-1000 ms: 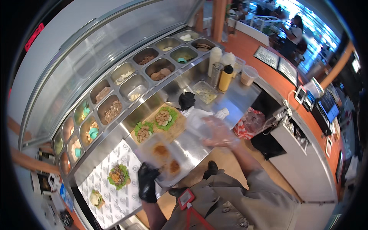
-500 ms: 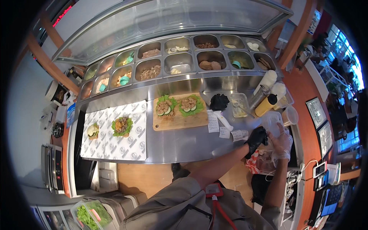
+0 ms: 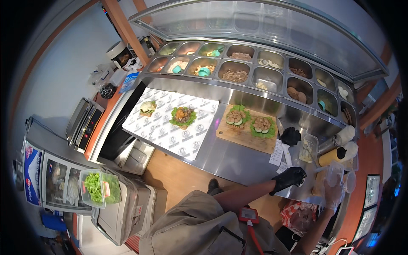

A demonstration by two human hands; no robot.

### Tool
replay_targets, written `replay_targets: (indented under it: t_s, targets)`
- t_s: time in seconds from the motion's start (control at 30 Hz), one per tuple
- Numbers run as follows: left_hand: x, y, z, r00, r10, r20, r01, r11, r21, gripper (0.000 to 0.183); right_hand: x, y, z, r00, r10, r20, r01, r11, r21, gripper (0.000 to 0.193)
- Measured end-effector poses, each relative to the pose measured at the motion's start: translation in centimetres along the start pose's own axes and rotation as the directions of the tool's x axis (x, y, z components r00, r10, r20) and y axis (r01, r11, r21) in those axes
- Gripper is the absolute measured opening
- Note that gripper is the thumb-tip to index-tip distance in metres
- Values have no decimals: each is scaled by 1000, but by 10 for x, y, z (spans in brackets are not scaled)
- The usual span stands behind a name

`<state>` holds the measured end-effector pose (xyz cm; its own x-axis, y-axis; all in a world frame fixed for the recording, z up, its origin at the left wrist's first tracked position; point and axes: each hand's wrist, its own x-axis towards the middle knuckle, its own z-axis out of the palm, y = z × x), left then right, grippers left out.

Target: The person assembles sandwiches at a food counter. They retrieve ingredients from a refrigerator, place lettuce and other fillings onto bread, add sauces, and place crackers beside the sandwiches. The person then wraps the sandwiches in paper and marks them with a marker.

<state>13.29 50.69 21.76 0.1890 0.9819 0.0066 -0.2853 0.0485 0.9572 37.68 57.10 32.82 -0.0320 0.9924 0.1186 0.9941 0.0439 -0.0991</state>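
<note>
My left hand (image 3: 289, 179), in a black glove, is closed over the counter's front edge, fingers curled around something small and pale that I cannot make out. My right hand (image 3: 332, 194), in a clear plastic glove, grips a clear plastic container (image 3: 336, 170) by its near side. Between the hands and the back of the counter lie paper slips (image 3: 276, 154), a white-handled tool (image 3: 287, 157), a crumpled black glove (image 3: 290, 136) and a clear tub of pale food (image 3: 307, 148). Two topped lettuce portions (image 3: 263, 127) rest on a wooden board (image 3: 225, 133).
White patterned paper (image 3: 170, 142) at left carries two topped lettuce portions (image 3: 183, 117). Steel food bins (image 3: 267, 78) line the back beneath a raised glass lid (image 3: 255, 25). A yellow squeeze bottle (image 3: 331, 157) stands at right. A tub of greens (image 3: 100, 189) sits lower left.
The view has swung left, so the counter appears shifted right and tilted. My hands, close together before, are now apart, with the clear container lifted in my right hand.
</note>
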Motion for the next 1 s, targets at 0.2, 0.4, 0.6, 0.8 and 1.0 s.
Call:
replay_targets:
  t_s: [0.2,0.4,0.6,0.8,1.0]
  targets:
    - [-123,47,-119,972,-160,-173,129,975,-181,49,-22,-32,-6,780,-286,-556,335,942,-15,54]
    - [-222,97,-216,854,98,-511,-71,995,71,57,-105,-192,57,847,-476,-238,461,433,774,11]
    - [-350,212,-351,675,291,-678,-14,924,383,40,-184,-370,78,373,-926,57,584,282,761,19]
    - [-587,419,-537,445,536,-717,366,622,692,31,-185,-643,44,-80,-990,-117,634,-141,760,17]
    - [-817,580,-678,140,791,-596,650,381,658,34,-232,-1039,-15,-46,-986,-160,652,-151,743,16]
